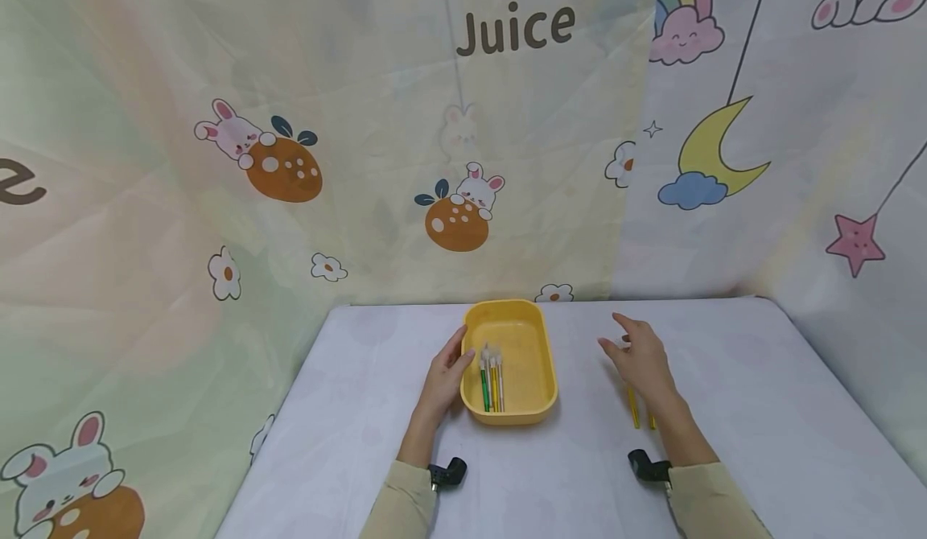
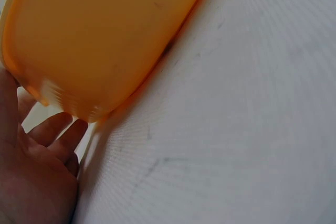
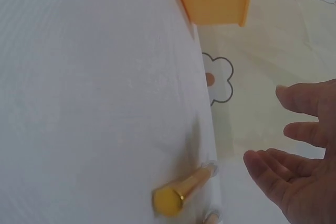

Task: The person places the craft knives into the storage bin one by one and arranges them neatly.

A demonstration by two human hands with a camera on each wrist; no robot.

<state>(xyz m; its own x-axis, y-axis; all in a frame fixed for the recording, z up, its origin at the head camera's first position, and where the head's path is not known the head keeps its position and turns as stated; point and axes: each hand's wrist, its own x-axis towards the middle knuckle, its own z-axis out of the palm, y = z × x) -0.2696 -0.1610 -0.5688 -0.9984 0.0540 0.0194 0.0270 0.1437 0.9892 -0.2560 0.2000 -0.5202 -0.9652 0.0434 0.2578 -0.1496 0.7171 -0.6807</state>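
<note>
A yellow tray (image 1: 532,346) stands at the back middle of the table. My left hand (image 1: 443,374) grips its left side, the thumb at the rim and the fingers along the outer wall. In the left wrist view, fingertips touch the tray's orange-looking wall (image 2: 100,40). Several slim pen-like sticks (image 1: 492,382) with pale tips lie side by side inside, at the left, one green and others yellow or whitish. My right hand (image 1: 644,362) hovers with fingers spread, holding nothing, above two yellow sticks (image 1: 633,409). The right wrist view shows one yellow-ended stick (image 3: 178,192) with a clear tip.
The sticks and tray rest on a white-covered table (image 1: 550,475). Printed fabric (image 1: 376,121) with rabbits and flowers hangs right behind its back edge and along the left. Each wrist carries a small black camera (image 1: 648,466).
</note>
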